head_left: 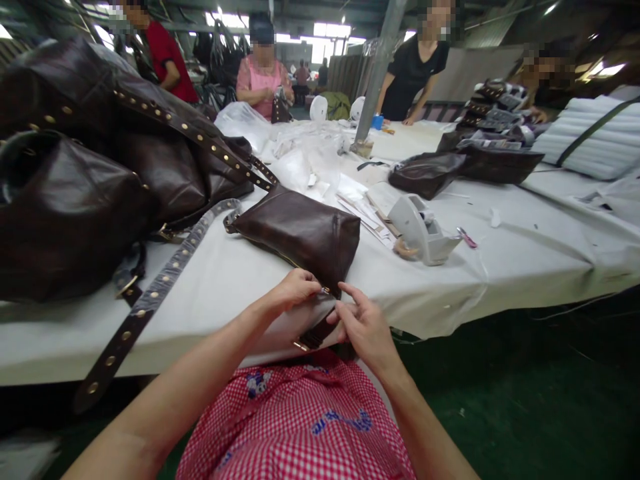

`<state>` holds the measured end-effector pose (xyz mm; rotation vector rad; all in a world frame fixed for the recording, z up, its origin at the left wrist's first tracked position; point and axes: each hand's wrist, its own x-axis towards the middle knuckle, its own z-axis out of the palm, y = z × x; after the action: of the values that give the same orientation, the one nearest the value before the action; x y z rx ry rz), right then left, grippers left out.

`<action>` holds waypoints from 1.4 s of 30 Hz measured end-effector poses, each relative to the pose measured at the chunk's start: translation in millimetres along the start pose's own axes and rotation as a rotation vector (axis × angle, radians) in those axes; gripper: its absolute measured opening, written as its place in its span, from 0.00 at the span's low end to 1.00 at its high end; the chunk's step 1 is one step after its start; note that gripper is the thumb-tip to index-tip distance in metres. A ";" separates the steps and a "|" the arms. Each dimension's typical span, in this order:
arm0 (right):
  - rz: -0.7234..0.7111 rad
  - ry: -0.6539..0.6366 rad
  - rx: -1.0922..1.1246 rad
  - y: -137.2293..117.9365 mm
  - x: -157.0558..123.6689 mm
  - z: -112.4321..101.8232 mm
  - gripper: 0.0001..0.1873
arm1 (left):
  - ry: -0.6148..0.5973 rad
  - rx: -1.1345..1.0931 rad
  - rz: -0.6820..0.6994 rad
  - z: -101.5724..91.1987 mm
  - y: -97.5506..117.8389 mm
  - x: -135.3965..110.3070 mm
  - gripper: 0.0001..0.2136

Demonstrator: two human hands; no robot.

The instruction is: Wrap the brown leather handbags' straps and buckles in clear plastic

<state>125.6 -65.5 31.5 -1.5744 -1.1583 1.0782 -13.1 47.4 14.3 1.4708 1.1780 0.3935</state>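
A dark brown leather bag (300, 233) lies near the front edge of the white table (525, 253). My left hand (295, 290) pinches the bag's near corner by a small metal fitting. My right hand (363, 327) grips the bag's strap end (315, 337), which hangs over the table edge with a gold tip. A studded brown strap (150, 300) wrapped in clear film runs from the bag down past the table edge at the left.
A heap of dark brown leather bags (90, 167) fills the left of the table. A white tape dispenser (423, 230), paper sheets, plastic bags (305, 160) and more bags (425, 173) lie further back. Several people stand at the far side.
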 end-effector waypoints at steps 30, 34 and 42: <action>-0.766 0.331 -0.974 17.0 30.2 2.3 0.08 | -0.136 -0.030 -0.260 -8.1 34.1 8.1 0.12; -0.734 0.331 -0.900 23.4 29.6 7.6 0.07 | -0.140 -0.047 -0.277 -7.8 34.4 7.9 0.13; -0.743 0.313 -0.656 32.8 30.2 9.4 0.07 | -0.146 -0.061 -0.277 -6.9 29.8 11.2 0.13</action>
<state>129.1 -40.6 -6.5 -1.4807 -1.7651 -0.0507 -0.6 65.1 38.6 1.2407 1.2208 0.1283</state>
